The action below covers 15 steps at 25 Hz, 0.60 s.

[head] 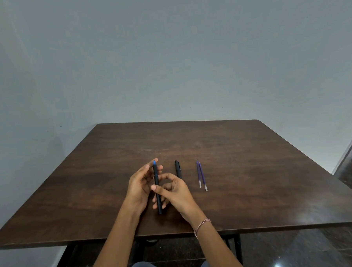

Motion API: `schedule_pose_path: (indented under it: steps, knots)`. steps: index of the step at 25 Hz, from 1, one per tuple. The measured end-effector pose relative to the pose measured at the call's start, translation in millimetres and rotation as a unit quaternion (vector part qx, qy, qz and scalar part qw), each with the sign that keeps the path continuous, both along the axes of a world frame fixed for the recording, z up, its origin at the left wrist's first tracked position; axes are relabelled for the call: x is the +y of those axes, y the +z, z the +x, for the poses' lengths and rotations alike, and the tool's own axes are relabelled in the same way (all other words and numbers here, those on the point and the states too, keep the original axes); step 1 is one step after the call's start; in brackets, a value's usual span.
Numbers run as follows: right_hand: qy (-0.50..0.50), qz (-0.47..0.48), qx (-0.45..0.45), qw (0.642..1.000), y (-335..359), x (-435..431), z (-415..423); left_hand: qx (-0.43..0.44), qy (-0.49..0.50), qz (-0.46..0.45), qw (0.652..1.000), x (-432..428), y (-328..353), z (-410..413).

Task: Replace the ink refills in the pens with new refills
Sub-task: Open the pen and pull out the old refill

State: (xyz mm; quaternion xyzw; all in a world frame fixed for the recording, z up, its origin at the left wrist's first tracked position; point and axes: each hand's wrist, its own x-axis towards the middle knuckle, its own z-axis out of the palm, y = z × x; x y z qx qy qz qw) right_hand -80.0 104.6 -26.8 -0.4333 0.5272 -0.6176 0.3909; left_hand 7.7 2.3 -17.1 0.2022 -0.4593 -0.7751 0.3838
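Frame centre, above the worktop point(254, 160): a black pen point(157, 187), the right hand point(174, 192) curled round its middle, the left hand point(139, 186) pinching its blue-tipped upper end.

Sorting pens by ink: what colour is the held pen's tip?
Blue: the tip of the held pen, black-barrelled, shows best in the head view.

There are two pens, a blue-tipped pen point(156, 179) and a black pen point(177, 168), two refills point(198, 174), a left hand point(138, 186) and a right hand point(177, 192), one table point(254, 170), one bracelet point(202, 223)
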Motion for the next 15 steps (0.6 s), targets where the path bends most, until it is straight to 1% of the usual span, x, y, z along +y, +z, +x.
schedule_pose_path:
  steps: [2, 8, 12, 15]
  knots:
    - [0.002, -0.001, -0.002, 1.000, 0.5, 0.8, -0.3, -0.002, -0.004, 0.000, 1.000, -0.5, -0.5, 0.2]
    - [0.004, 0.008, 0.004, 1.000, 2.2, 1.7, 0.5, 0.002, 0.041, -0.024, 0.999, 2.0, 0.6, -0.7]
    - [0.002, 0.008, 0.003, 1.000, 2.6, 2.2, 1.5, 0.009, 0.034, 0.011, 0.999, -0.6, -1.2, 0.2]
    - [0.001, 0.008, 0.005, 1.000, 3.0, 2.5, 1.5, 0.001, 0.038, 0.007, 0.999, -0.1, -1.3, 0.1]
